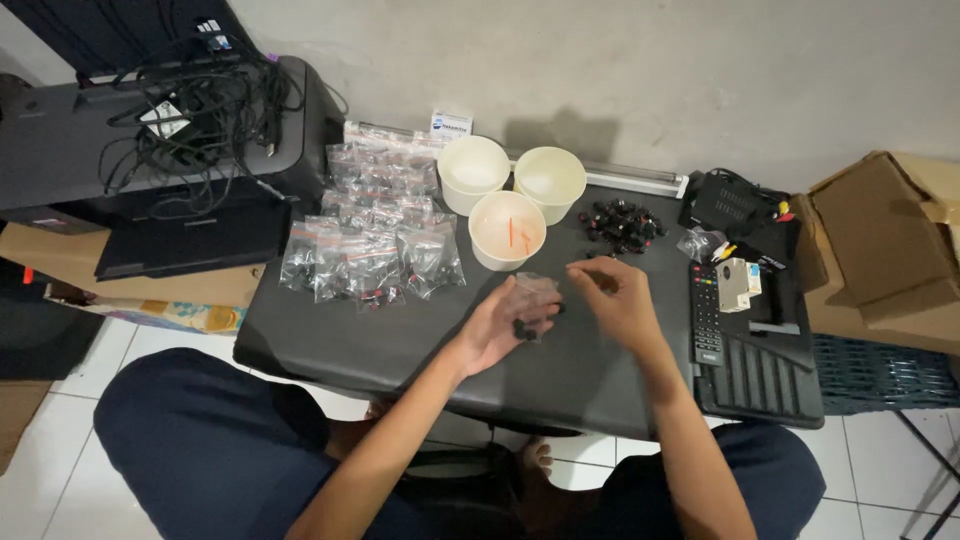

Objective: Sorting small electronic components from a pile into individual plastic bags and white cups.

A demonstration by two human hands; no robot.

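Two hands fill a small clear plastic zip bag over the black bench.

The left hand (pixel 505 325) comes in from seven o'clock, forearm angled up across the lap, palm turned up and fingers curled around the small clear plastic zip bag (pixel 535 300), which holds a few small black parts and sits at the middle of the black bench (pixel 380 345). The right hand (pixel 618 300) reaches in from five o'clock, wrist bent, fingertips pinched together just right of the bag; whether they grip a part I cannot tell. At twelve o'clock stand three cream paper cups (pixel 506 228), the nearest holding thin orange strips. At one o'clock lies a loose pile of small black parts (pixel 622 224). At ten o'clock lie filled clear bags (pixel 372 250). A black remote control (pixel 705 312) lies at three o'clock.
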